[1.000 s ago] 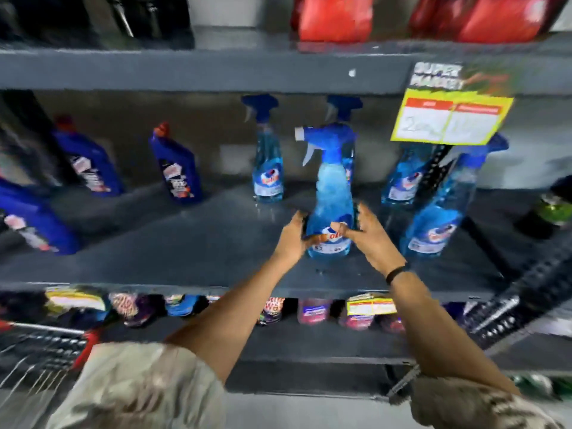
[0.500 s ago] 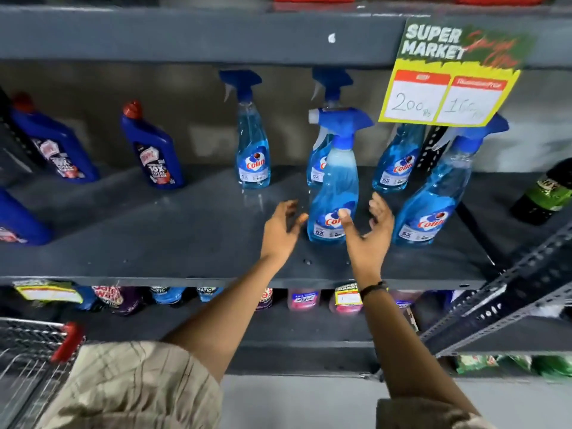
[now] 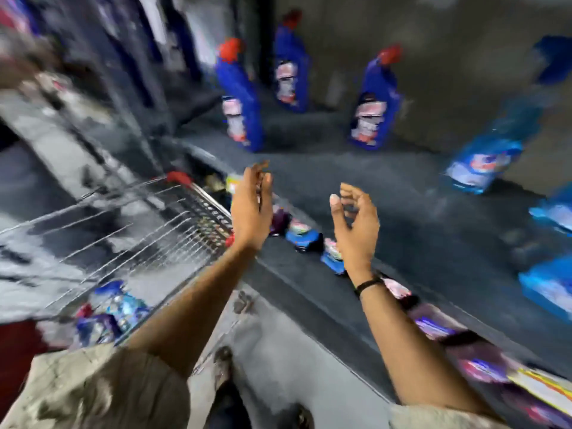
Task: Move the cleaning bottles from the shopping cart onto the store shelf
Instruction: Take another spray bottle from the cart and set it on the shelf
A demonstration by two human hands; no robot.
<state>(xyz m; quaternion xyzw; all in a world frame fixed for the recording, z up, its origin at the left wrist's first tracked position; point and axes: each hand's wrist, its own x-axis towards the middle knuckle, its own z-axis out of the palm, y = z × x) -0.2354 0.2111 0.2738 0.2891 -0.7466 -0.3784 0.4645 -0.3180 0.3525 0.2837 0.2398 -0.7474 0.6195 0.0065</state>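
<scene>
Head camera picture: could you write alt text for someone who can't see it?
Two empty, open hands, left hand and right hand, reach out before a dark store shelf in a blurred, tilted view. Dark blue bottles with red caps and light blue spray bottles stand on the shelf; a wire shopping cart at left holds more bottles.

i have only the one view, from the camera worn on the person's head. it looks forward and down, rolled hard so the shelf (image 3: 387,218) slants from upper left to lower right, and everything is smeared with motion blur. both forearms reach up from the bottom edge. the shopping cart (image 3: 130,230) sits close at lower left, with the shelf's bottles farther off.
</scene>
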